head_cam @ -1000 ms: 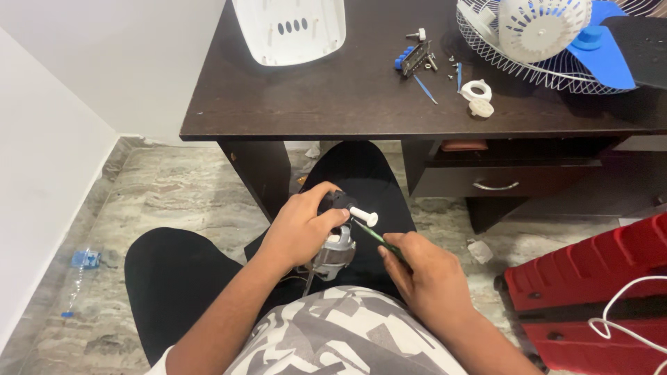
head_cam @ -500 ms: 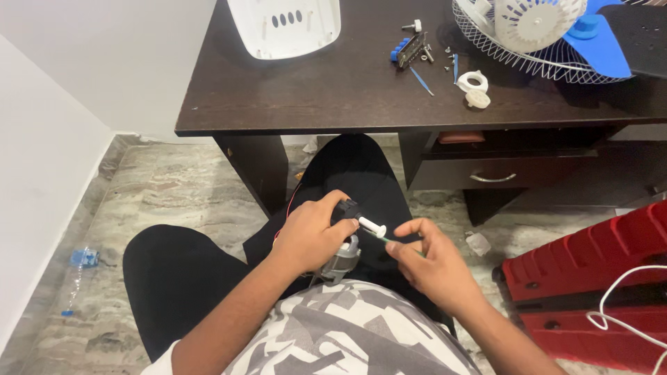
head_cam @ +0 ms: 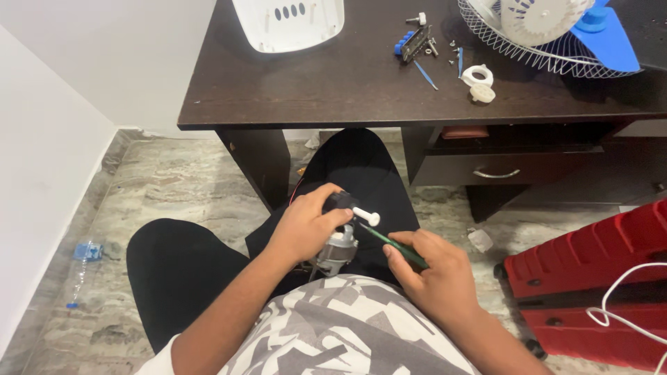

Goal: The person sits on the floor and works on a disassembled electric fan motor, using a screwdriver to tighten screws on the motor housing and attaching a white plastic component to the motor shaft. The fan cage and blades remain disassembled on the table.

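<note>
My left hand (head_cam: 306, 226) grips a small fan motor (head_cam: 338, 248) over my lap; the motor has a silver body, a black top and a white shaft (head_cam: 366, 217) sticking out to the right. My right hand (head_cam: 438, 274) holds a green-handled screwdriver (head_cam: 392, 244), whose tip points up-left at the motor just below the white shaft. Both hands sit in front of the dark wooden desk (head_cam: 333, 90).
On the desk lie a white fan housing (head_cam: 288, 22), a blue bit holder (head_cam: 410, 43), loose screws, a white ring nut (head_cam: 478, 78), and a wire fan guard (head_cam: 549, 42) with blue blade (head_cam: 604, 35). A red case (head_cam: 590, 278) with white cable stands at the right. A drawer handle (head_cam: 495, 173) faces me.
The screwdriver tip has stayed against the motor while my right hand shifted slightly. The view has tilted down a little.
</note>
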